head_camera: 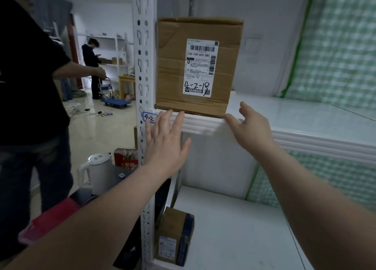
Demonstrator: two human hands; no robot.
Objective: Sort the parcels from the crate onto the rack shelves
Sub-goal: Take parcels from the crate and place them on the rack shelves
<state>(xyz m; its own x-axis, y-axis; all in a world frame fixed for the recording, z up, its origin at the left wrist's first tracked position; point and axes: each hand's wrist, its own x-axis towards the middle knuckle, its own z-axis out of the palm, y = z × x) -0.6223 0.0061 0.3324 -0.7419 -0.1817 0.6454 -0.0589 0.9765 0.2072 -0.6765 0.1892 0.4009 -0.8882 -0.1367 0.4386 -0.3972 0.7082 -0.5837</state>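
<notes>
A brown cardboard parcel [198, 66] stands on the upper white rack shelf [295, 127], hard against the left upright. Its white label faces me and is marked 4-2-18 by hand. My left hand [164, 145] is spread flat just below the parcel's lower left corner, fingertips at the shelf lip. My right hand [250, 127] hovers at the lower right corner with fingers loose, holding nothing. A small tag reading 4-2 [149, 117] is stuck to the shelf edge. A smaller brown parcel [175, 239] lies on the lower shelf [234, 229].
The perforated white upright [143, 70] stands left of the parcel. A person in black [30, 106] stands close on my left. A white kettle [97, 172] and a red box [125, 157] sit low left. A second person and a blue trolley [115, 100] are farther back.
</notes>
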